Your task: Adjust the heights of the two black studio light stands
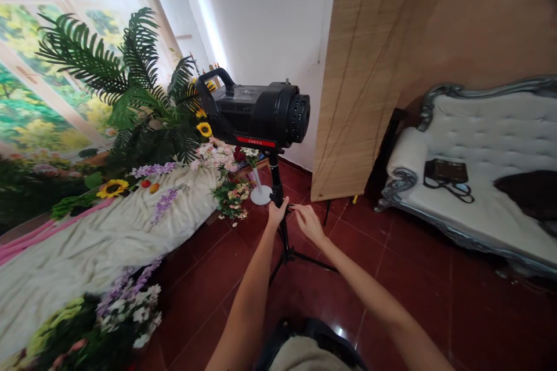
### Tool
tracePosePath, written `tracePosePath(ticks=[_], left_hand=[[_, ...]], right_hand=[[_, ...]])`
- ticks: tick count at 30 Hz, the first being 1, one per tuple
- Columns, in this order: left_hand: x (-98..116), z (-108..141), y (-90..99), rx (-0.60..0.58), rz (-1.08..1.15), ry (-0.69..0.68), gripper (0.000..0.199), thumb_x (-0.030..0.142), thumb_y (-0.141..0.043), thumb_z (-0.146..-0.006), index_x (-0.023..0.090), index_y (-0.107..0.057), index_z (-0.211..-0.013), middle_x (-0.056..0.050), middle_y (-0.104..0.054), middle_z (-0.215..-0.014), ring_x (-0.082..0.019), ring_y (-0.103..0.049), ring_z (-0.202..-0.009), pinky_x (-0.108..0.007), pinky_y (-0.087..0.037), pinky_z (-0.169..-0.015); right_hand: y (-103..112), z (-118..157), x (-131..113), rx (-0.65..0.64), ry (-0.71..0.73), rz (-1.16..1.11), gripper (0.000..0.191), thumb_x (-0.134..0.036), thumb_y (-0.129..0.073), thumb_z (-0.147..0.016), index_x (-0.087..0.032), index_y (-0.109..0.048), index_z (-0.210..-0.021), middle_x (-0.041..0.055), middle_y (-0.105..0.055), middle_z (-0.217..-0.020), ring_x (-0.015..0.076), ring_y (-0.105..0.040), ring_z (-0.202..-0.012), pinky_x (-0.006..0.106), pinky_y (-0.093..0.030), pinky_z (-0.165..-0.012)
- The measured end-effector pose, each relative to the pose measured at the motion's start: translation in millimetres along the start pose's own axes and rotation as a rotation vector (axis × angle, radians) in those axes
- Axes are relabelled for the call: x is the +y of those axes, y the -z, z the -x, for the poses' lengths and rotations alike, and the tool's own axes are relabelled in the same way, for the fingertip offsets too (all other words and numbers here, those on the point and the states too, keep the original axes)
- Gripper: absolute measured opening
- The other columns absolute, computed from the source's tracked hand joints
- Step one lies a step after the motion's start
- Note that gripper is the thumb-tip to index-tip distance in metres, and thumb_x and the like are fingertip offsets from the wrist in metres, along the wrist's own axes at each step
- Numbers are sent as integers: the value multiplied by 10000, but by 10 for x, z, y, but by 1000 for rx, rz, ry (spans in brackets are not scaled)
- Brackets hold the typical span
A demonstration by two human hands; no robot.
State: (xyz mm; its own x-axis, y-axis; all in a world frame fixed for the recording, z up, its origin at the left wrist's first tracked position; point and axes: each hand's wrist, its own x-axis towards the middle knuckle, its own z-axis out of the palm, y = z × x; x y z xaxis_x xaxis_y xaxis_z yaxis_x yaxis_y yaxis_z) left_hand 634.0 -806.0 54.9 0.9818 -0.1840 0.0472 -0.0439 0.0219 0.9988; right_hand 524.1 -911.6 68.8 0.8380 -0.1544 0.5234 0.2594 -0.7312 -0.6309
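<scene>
A black studio light (256, 113) with a red label sits on top of a black stand (285, 237) whose legs are spread on the floor. Wrapped round the stand's upright, below the light, is my left hand (277, 213). On the right side of the same upright, my right hand (308, 221) has its thumb and index finger pinched at a small knob (291, 207), the other fingers loosely curled. The light's round front end points to the right and its handle is at the left.
At the left, a cream fur cloth (174, 232) bears flowers and fruit, with a palm plant (126, 81) behind. A bamboo blind (352, 87) hangs behind the stand. To the right stands a white sofa (491, 179) with a brown bag (450, 171).
</scene>
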Motion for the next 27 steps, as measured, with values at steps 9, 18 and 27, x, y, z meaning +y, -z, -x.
tracePosePath(ticks=[9,18,27], left_hand=[[101,44,-22,-9,34,39,379,463,-710,-621,118,-613,-742,-66,-632,-682,-158,-597,-613,-299,-502,-655],[67,33,-13,6,0,14,378,467,-702,-637,116,-614,-744,-65,-643,-671,-161,-612,-618,-288,-515,-643],[56,23,-7,-9,-19,17,405,492,-681,-641,113,-613,-770,-90,-654,-713,-171,-616,-629,-302,-518,-640]], right_hand=[[-155,-242,54,101,-398,-228,352,-367,-377,-852,-190,-674,-920,40,-690,-823,177,-609,-715,291,-474,-687],[-121,-129,94,-46,-485,-155,540,-558,-252,-903,-203,-633,-760,50,-673,-678,193,-635,-679,259,-430,-695],[-266,-387,223,-114,-551,-275,550,-584,-345,-867,-194,-590,-567,43,-617,-567,180,-582,-589,246,-378,-614]])
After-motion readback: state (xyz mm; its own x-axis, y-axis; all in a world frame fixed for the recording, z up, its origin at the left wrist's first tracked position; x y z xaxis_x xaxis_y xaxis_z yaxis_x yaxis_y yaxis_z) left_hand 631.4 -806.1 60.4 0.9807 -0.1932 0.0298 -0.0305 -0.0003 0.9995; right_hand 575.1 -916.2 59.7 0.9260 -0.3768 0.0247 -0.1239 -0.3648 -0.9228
